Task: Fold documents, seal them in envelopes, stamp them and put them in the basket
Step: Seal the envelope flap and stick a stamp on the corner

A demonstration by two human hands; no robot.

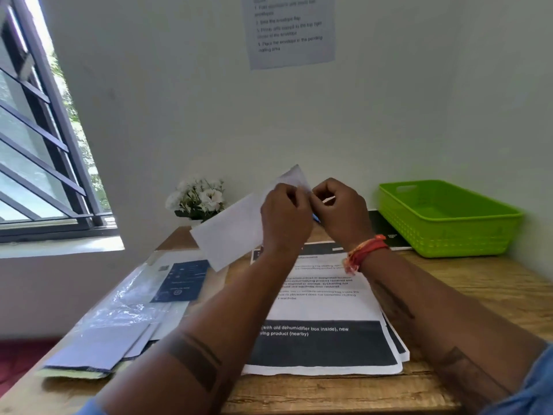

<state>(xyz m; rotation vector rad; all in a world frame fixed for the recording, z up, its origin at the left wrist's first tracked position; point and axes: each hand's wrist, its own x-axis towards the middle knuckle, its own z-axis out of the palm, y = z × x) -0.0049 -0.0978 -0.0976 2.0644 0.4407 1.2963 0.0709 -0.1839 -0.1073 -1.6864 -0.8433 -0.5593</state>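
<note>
While stack (326,313) lies below, both hands pinch envelope (236,235) aloft.

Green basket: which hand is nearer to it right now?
Right. The right hand is raised over the desk just left of the green basket, pinching the white envelope. The left hand grips the same envelope on the far side from the basket.

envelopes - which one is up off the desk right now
The white envelope held in the air by the left hand and right hand; the other envelopes lie flat at the desk's left edge.
</note>
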